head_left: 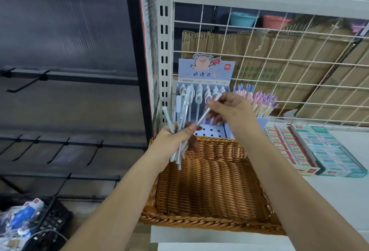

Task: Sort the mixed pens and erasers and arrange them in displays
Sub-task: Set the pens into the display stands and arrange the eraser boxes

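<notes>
My left hand (175, 139) grips a bundle of pale pens (180, 115) above the back left corner of a wicker basket (211, 186). My right hand (229, 109) pinches one white pen (207, 112), held slanted in front of a blue pen display stand (205, 73) with a pig picture. Several white pens stand in the stand's holes (207, 132). Right of it stand pastel pens (259, 101) in a holder. Boxes of erasers (289, 147) lie in red and teal display cartons on the shelf to the right.
A white wire grid (279, 61) backs the shelf, with cardboard and plastic bowls behind it. Left of the shelf post are dark rails with hooks (60, 147). A black crate with packets (30, 216) sits on the floor at lower left.
</notes>
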